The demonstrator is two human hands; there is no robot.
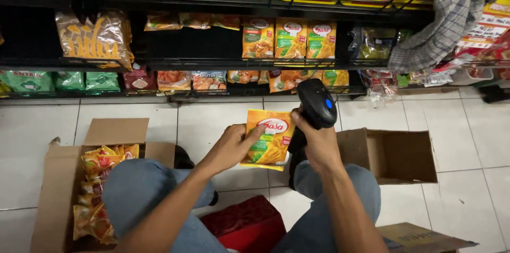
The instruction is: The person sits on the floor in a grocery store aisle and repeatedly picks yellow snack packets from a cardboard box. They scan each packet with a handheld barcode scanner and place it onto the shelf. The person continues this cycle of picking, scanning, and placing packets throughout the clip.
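Here the left hand [229, 146] pinches a yellow seasoning-flour packet [268, 138] by its left edge, thumb on the printed front and fingers curled behind; the packet hangs upright in the air above the white tiled floor [212, 120], between the person's knees and the low shelf. The right hand [317, 144] is wrapped tight around the grip of a black handheld barcode scanner [315, 104], whose head sits just above the packet's upper right corner (a small blue light shows on its back); the right thumb touches the packet's right edge. Both forearms reach forward over blue jeans [143, 186]. On the left, an open cardboard box [50, 178] holds a row of similar yellow and orange packets [98, 184]; on the right, a second open cardboard box [398, 154] stands on the tiles, just beside the right knee. A red box [247, 224] lies between the legs. Ahead, the black wire shelf [212, 63] carries matching packets [291, 40] standing upright, and a checked cloth [443, 19] hangs at the upper right.
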